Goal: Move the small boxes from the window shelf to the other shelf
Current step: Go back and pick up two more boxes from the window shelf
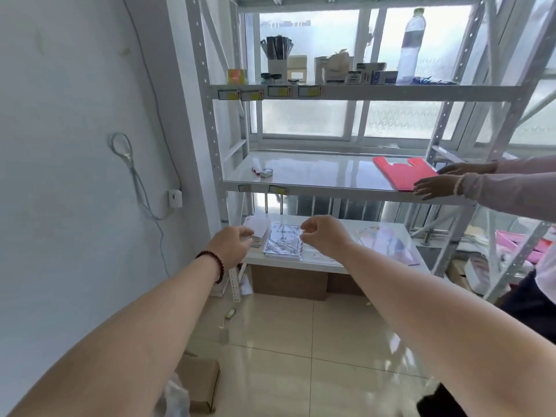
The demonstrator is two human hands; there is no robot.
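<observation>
A: Reaching out in front of the white metal shelving rack [210, 121] by the frosted window, are both of the person's arms?

B: Yes. The left hand [231, 246], with a dark red bead bracelet [214, 263] sitting on its wrist, is hovering over the left end of the lowest white shelf board [337, 267]. Its fingers are curling loosely; I cannot tell whether they are touching the small pale packets [255, 228] lying just beyond them.

A: And the right hand [323, 233]?

B: It is hanging just beside the clear-wrapped pack of printed paper [283, 242] on that same board, thumb and forefinger bending toward each other. The grip is closing on nothing that I can make out.

A: Where are the small boxes sitting?

B: The small cardboard and printed boxes [365, 74] are standing in a row on the upper shelf board [391, 92] against the window, between a white cup of dark sticks [277, 57] and a tall clear plastic bottle [410, 45]. One tiny white box [266, 173] is lying on the glossy middle shelf board [316, 173], toward its left end.

A: Is anyone else showing?

B: A second person's two hands, in pale long sleeves [511, 188], are coming in from the right and pressing flat on a red plastic bag [403, 173] lying at the right end of the middle board.

A: And below?

B: Brown cardboard cartons [288, 281] are sitting under the lowest board on the beige tiled floor [301, 356].
</observation>
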